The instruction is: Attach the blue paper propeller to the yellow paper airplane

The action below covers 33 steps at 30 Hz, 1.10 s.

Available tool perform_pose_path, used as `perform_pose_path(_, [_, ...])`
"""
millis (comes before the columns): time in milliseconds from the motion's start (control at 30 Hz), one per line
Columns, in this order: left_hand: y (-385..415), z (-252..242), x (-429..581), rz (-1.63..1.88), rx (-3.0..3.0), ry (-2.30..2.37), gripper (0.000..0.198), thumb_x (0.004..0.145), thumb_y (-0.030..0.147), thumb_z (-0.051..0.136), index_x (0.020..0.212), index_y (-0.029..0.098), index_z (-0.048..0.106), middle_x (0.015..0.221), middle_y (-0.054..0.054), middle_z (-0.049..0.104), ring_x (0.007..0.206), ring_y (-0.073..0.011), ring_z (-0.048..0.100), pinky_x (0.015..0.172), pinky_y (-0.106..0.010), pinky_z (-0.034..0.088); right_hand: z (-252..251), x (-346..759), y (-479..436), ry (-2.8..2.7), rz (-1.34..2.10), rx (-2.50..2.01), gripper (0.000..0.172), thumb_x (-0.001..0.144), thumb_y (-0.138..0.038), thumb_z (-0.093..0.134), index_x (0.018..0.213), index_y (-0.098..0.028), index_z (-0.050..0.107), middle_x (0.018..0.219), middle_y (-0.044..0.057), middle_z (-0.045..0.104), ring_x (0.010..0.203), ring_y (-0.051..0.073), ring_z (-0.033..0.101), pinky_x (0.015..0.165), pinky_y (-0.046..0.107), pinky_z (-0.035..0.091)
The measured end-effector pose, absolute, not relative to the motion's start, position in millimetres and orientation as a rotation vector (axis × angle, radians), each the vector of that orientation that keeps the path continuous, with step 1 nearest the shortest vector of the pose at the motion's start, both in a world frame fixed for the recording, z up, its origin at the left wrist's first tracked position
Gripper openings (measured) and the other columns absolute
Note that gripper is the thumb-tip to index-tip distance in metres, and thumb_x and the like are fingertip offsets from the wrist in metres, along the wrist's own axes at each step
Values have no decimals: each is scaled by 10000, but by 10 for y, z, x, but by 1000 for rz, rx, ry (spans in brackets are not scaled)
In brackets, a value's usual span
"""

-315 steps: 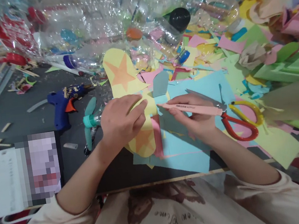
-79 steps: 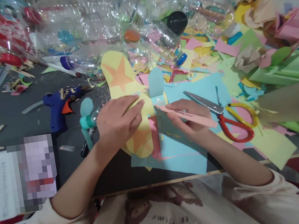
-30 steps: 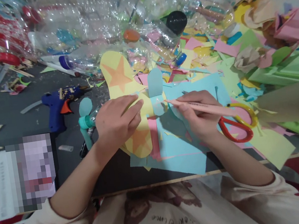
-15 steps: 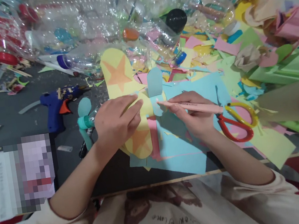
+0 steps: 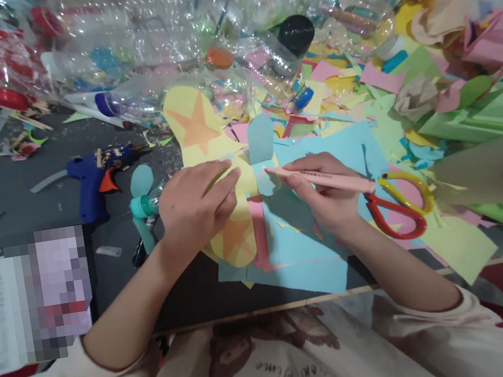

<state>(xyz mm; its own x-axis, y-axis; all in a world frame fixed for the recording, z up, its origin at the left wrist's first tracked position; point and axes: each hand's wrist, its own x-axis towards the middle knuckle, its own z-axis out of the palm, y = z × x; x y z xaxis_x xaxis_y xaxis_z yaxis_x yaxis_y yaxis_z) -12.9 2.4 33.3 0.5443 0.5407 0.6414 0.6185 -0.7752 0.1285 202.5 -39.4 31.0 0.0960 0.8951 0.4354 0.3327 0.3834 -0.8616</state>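
Note:
A toy airplane (image 5: 195,143) lies crosswise in front of me. It seems built on a small plastic bottle, with yellow paper wings bearing orange stars. A teal propeller (image 5: 142,206) is at its left end and a light-blue paper tail fin (image 5: 261,138) stands at the right. My left hand (image 5: 201,202) is closed over its middle, covering most of the body. In my right hand (image 5: 326,196) is a pink pen (image 5: 330,181), its tip at the light-blue tail piece. Whether the tip touches the paper, I cannot tell.
Scissors (image 5: 400,207) with red and yellow handles lie right of my right hand. A blue glue gun (image 5: 92,181) rests at the left. Clear plastic bottles (image 5: 143,97) and paper scraps (image 5: 332,69) pile up behind. Light-blue sheets (image 5: 310,268) lie beneath the airplane.
The upper yellow wing has tilted slightly to the left. My right hand and the pen tip have shifted only a little; my left hand stays in place.

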Motion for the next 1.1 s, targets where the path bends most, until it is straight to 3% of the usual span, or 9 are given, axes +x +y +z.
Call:
perform_pose_path(200, [24,349,-109,-1026,-2630,-984,145,928,158,558,1012,215,660,1031,-61,777,925,-206,740,697,-331,565,328,2034,-401,-1476,630,-1200,91,900,-287,664,862,-268,745,758,-10,748,685,167,712,603,330,624])
perform_pose_path(667, [19,320,-157,-1036,-2739,-1041,191,979,207,503,1088,267,648,1119,-26,758,994,-209,719,754,-364,559,320,2049,-412,-1441,646,-1222,73,888,-286,676,847,-287,736,740,-19,733,651,158,690,554,316,581])
perform_pose_path(867, [23,359,-125,-985,-2625,-966,130,949,180,553,1015,221,657,1035,-46,775,924,-187,731,713,-322,569,319,2041,-411,-1481,627,-1182,76,886,-245,671,866,-268,741,767,-10,757,673,152,709,571,295,594])
perform_pose_path(1100, [12,329,-131,-987,-2678,-1024,176,938,172,555,1049,236,675,1085,-54,770,999,-200,733,789,-325,572,326,2025,-419,-1451,636,-1240,82,893,-301,668,869,-254,731,768,0,760,684,166,724,592,307,616])
